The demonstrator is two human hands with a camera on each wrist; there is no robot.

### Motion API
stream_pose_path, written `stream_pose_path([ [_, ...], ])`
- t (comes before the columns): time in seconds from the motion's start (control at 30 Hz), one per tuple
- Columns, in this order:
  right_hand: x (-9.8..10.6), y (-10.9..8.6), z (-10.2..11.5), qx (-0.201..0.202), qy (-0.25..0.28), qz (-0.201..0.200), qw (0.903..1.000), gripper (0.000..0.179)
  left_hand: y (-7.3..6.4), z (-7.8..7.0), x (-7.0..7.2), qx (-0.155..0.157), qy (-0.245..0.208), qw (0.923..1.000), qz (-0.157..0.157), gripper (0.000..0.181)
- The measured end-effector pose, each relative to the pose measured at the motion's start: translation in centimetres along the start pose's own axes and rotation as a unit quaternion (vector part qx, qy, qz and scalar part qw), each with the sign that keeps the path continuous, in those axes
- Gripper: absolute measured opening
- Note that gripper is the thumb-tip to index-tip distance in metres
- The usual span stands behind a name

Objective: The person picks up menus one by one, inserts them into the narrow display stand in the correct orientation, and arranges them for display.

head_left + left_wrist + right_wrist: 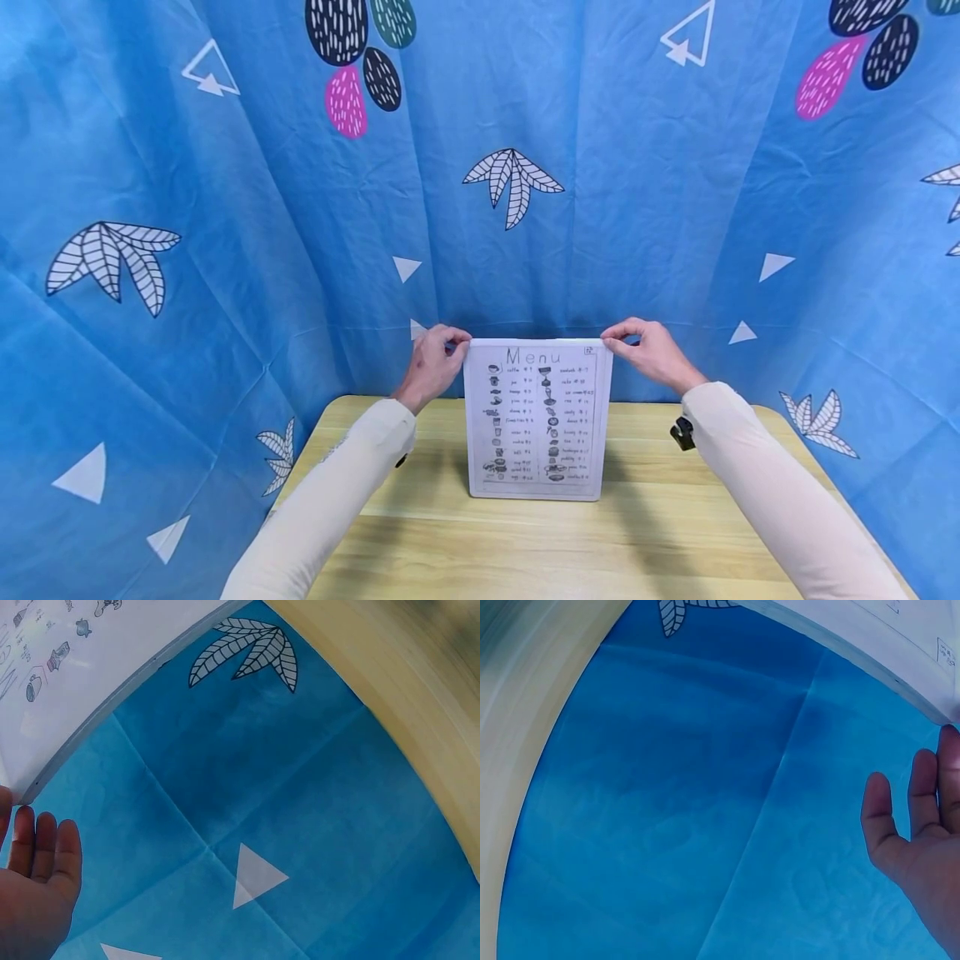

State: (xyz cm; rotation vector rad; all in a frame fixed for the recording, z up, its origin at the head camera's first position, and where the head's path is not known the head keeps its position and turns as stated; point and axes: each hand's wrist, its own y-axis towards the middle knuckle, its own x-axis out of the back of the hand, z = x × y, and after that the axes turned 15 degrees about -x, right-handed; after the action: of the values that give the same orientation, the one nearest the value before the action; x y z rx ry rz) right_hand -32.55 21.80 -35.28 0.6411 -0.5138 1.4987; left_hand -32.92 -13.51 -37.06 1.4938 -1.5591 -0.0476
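A white menu board (538, 417) stands nearly upright over the wooden table, its face toward me. "Menu" is written across the top, above two columns of small drawings with words and prices. My left hand (437, 364) pinches its upper left corner between thumb and fingertips. At the upper right corner my right hand (651, 350) pinches it the same way. In the left wrist view several fingers of the left hand (41, 885) extend below the board's corner. The right wrist view shows the right hand (922, 817) at the opposite corner.
The light wooden table (420, 550) spreads beneath the board and both forearms. A blue patterned curtain (510, 275) hangs behind the table and along both sides. A dark strap piece (682, 433) hangs at the right sleeve's cuff.
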Motion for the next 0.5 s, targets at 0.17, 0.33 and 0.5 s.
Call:
stream_pose_path([
  [0.17,0.0,-0.1,-0.2,0.019,-0.006,-0.005,0.9998,0.024,-0.2,0.2,0.0,-0.003,0.005,1.0000,0.006,0.015],
  [0.33,0.1,-0.6,-0.2,0.045,-0.035,-0.003,0.9984,0.028,-0.5,0.1,0.5,-0.002,0.024,0.9992,0.031,0.022],
  [0.5,0.9,-1.8,-0.3,0.052,-0.084,0.015,0.9950,0.040,-1.3,-0.3,1.6,0.007,0.078,0.9921,0.097,0.045],
])
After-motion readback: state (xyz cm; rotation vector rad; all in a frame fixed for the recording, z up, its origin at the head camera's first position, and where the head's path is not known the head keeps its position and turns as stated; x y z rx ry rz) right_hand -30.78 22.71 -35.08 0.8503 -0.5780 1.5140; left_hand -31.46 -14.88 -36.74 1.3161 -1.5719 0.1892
